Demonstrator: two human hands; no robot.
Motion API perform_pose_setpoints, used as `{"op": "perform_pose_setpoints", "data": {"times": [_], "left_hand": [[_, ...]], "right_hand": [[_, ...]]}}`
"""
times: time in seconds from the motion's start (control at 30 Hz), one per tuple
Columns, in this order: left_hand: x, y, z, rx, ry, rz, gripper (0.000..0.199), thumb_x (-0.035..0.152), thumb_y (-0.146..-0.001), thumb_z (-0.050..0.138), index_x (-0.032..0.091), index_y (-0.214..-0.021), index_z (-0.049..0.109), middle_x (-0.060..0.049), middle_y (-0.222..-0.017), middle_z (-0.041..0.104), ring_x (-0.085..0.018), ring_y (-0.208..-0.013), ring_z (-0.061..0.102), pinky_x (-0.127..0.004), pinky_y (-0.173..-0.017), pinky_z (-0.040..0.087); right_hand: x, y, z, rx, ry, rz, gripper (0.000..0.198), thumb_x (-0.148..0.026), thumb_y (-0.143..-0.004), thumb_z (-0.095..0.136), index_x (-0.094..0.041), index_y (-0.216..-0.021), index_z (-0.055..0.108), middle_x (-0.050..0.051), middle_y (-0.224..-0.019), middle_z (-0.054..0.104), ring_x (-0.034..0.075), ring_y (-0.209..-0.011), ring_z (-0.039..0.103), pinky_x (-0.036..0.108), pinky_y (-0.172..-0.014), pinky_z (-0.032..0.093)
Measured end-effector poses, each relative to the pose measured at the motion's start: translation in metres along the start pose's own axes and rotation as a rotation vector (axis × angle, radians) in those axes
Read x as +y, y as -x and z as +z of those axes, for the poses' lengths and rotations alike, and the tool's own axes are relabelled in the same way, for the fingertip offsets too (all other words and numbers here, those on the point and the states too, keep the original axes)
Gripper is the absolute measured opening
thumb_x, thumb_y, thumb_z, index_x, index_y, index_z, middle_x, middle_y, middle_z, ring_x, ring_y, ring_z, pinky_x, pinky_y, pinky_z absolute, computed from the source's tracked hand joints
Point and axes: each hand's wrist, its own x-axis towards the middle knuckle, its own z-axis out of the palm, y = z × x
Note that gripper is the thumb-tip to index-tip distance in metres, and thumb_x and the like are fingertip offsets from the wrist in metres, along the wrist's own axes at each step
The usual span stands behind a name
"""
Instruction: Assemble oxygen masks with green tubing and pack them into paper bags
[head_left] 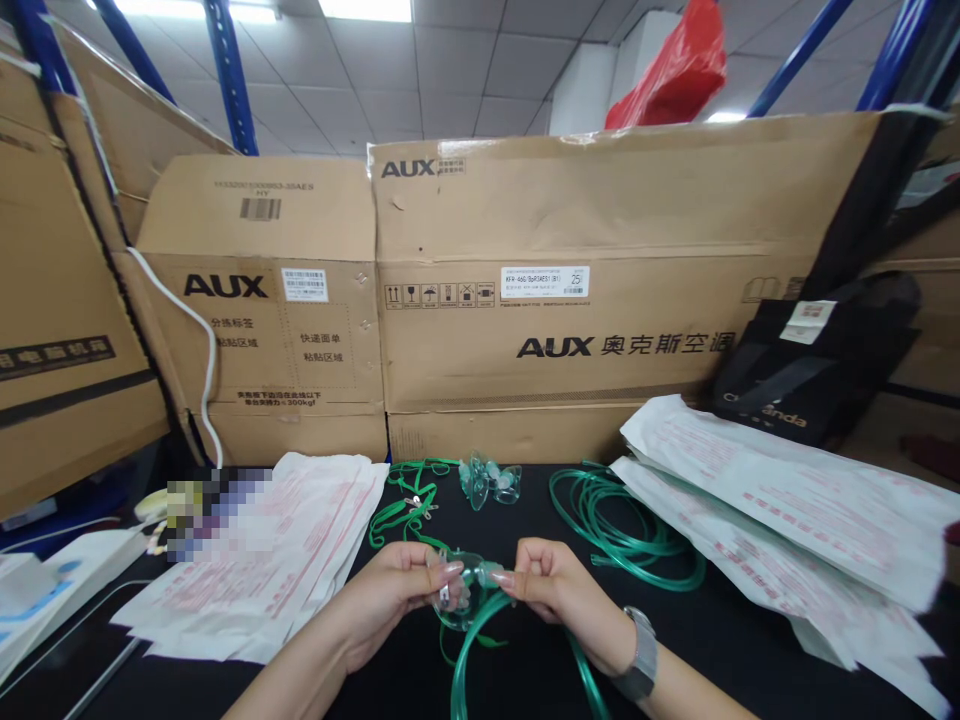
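Note:
In front of me my left hand (409, 578) pinches the rim of a clear green oxygen mask (466, 585), thumb on top. My right hand (551, 580) is closed at the mask's narrow connector end, gripping the end of green oxygen tubing (462, 662). Whether the tube sits on the connector is hidden by the fingers. The tubing loops down below both hands and leaves the bottom of the view. A thin green elastic strap hangs under the mask. A watch is on my right wrist.
Behind my hands lie green straps (405, 515) and small clear masks (489, 480). Coiled green tubing (630, 530) is to the right. White printed packages (255, 560) lie left, more packages (795, 500) right. Cardboard boxes (600, 220) wall the back; a black bag (814, 355) leans there.

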Motion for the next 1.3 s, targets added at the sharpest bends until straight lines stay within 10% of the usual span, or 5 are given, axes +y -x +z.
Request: {"op": "perform_pose_setpoints", "data": {"times": [1.0, 1.3], "left_hand": [[0.000, -0.008, 0.000, 0.052, -0.277, 0.190, 0.019, 0.025, -0.057, 0.071, 0.016, -0.065, 0.056, 0.002, -0.067, 0.058, -0.014, -0.069, 0.054, -0.027, -0.072, 0.040], [-0.001, -0.010, -0.003, 0.109, -0.273, 0.195, 0.021, 0.026, -0.055, 0.072, 0.016, -0.059, 0.055, 0.004, -0.059, 0.056, -0.013, -0.063, 0.053, -0.025, -0.066, 0.039]], "right_hand": [[-0.003, 0.004, -0.003, -0.035, -0.183, 0.200, 0.039, -0.028, -0.060, 0.066, -0.019, -0.053, 0.029, -0.013, -0.033, 0.027, 0.000, -0.032, 0.014, 0.021, -0.038, 0.003], [0.002, 0.000, -0.004, 0.022, 0.219, 0.003, 0.033, -0.044, -0.068, 0.060, -0.019, -0.058, 0.042, -0.009, -0.040, 0.033, 0.005, -0.039, 0.023, 0.020, -0.039, 0.015]]}}
